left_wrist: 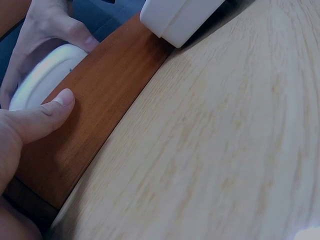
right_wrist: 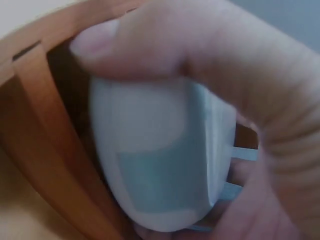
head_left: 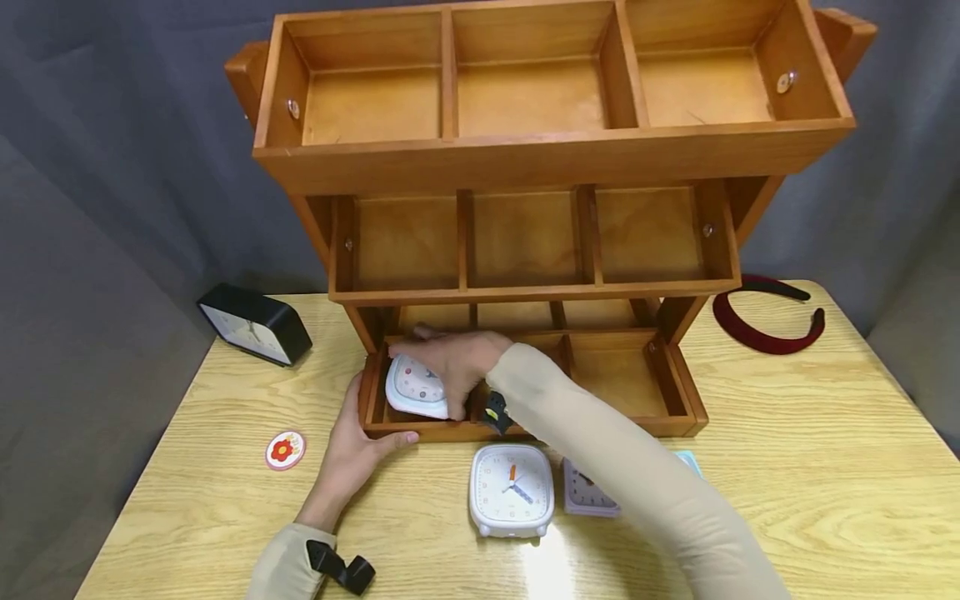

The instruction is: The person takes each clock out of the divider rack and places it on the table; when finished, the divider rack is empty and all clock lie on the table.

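My right hand point(head_left: 457, 362) grips a small pale alarm clock point(head_left: 417, 387) by its sides, over the left compartment of the wooden organizer's bottom tray point(head_left: 615, 427). The clock's face is up and its lower part sits inside the compartment walls; the right wrist view shows my thumb point(right_wrist: 145, 45) along the clock's pale body point(right_wrist: 150, 120). At the tray's front left corner, my left hand point(head_left: 351, 454) holds the wood, its thumb point(left_wrist: 50, 112) against the front wall and its other fingers along the left side. Those fingers are mostly hidden.
A white alarm clock point(head_left: 512, 492) stands before the tray, beside a purple clock point(head_left: 588, 496) partly under my right sleeve. A black clock point(head_left: 258, 323) and a round flower badge point(head_left: 286, 450) lie left; a dark red headband point(head_left: 765, 340) lies right. Upper tiers point(head_left: 555, 158) overhang behind.
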Demonstrator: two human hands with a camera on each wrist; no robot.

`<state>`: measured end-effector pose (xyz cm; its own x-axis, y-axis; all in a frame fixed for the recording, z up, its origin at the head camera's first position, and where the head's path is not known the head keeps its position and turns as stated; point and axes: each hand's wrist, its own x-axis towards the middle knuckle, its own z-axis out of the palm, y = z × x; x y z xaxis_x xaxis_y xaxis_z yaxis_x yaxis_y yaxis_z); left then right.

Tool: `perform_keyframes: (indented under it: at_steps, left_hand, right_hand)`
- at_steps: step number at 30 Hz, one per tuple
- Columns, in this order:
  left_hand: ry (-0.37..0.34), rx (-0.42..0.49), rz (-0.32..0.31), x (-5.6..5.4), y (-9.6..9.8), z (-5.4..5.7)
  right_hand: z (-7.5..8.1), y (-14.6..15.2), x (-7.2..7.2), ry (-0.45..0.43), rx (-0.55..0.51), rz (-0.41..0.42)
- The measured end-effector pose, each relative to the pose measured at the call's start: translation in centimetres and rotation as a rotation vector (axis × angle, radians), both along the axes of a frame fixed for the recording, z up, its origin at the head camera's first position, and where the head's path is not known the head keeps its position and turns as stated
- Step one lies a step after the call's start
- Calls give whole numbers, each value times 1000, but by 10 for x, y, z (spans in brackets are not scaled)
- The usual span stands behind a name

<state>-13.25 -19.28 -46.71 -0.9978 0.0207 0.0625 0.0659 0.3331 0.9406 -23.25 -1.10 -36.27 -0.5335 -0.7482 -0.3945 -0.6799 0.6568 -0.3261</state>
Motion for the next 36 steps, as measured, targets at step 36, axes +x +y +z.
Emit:
perform_keyframes:
  at_steps: [36]
  left_hand:
    - [-10,-47,10,-2,-2,-1]
  right_hand:
    - [27,120,109,188,-247,-203]
